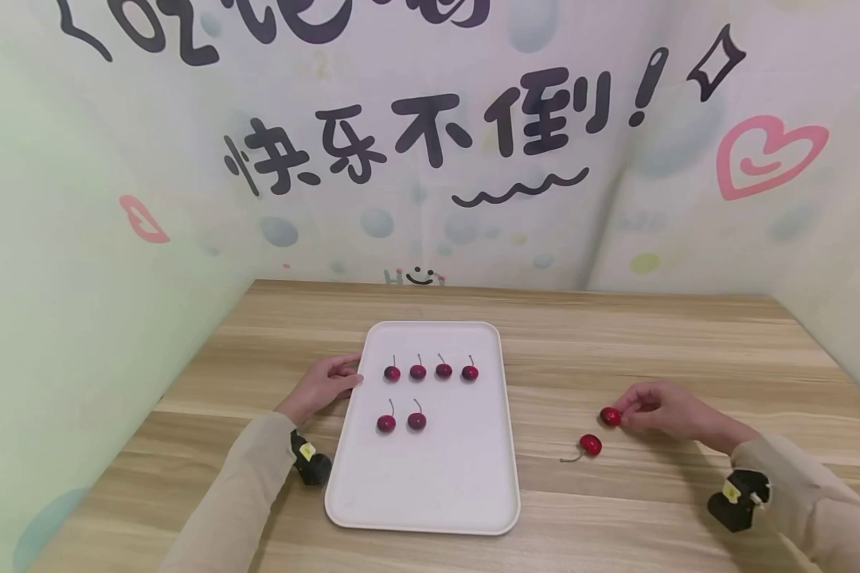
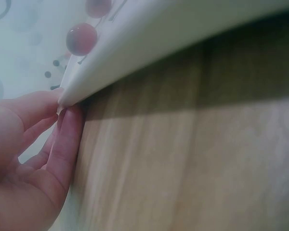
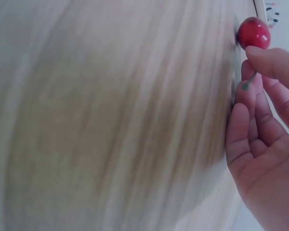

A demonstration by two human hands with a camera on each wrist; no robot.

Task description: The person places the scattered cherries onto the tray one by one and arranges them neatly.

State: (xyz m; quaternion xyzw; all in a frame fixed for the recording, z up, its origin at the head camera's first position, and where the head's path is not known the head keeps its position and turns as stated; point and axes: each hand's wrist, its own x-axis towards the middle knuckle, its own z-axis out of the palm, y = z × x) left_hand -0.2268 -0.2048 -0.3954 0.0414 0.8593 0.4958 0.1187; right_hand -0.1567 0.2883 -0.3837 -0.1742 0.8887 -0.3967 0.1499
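Observation:
My left hand pinches the left rim of a white tray. In the left wrist view the thumb and a finger meet at the tray's edge. On the tray lie several dark red cherries with stems, a row at the back and two in front. Right of the tray, my right hand pinches a red cherry close to the wood. Its green stem shows among the fingers in the right wrist view. Another cherry with its stem lies just in front of that hand.
The tray and loose cherry lie on a wood-grain table. Behind it hangs a pale printed cloth with black lettering. A small black device is strapped to each wrist, left and right.

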